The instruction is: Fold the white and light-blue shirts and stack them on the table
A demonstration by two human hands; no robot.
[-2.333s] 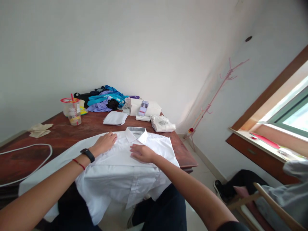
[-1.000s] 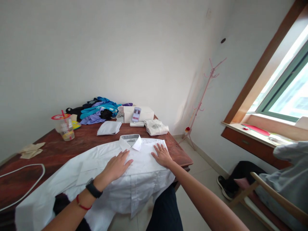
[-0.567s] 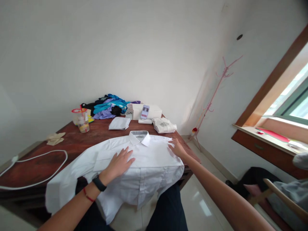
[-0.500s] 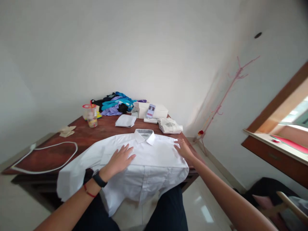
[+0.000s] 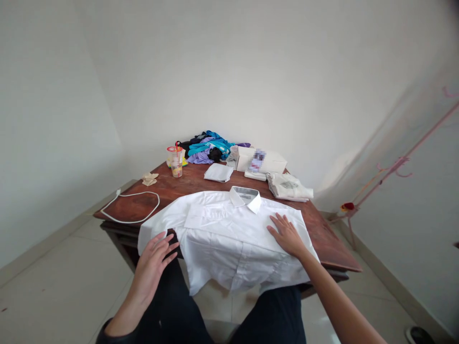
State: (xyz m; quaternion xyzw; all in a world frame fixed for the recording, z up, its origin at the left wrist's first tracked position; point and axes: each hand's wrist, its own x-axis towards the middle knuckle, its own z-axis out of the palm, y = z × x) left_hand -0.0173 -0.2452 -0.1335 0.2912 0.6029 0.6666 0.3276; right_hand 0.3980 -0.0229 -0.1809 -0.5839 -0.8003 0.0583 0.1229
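Note:
A white collared shirt (image 5: 229,229) lies face up on the dark wooden table (image 5: 330,236), its hem hanging over the near edge. My right hand (image 5: 285,234) rests flat on the shirt's right side, fingers spread. My left hand (image 5: 154,260) hovers open at the shirt's left sleeve end, near the table's near edge, holding nothing.
At the table's far end lie a pile of blue and purple clothes (image 5: 210,148), a white box (image 5: 260,160), two folded garments (image 5: 218,172) (image 5: 289,186), and a plastic cup with a straw (image 5: 175,162). A white cable (image 5: 131,210) loops at the left. A pink coat stand (image 5: 390,167) stands at right.
My left hand has come off the shirt's chest and moved left and down to the sleeve end. My right hand has shifted slightly inward on the shirt. My head turned left.

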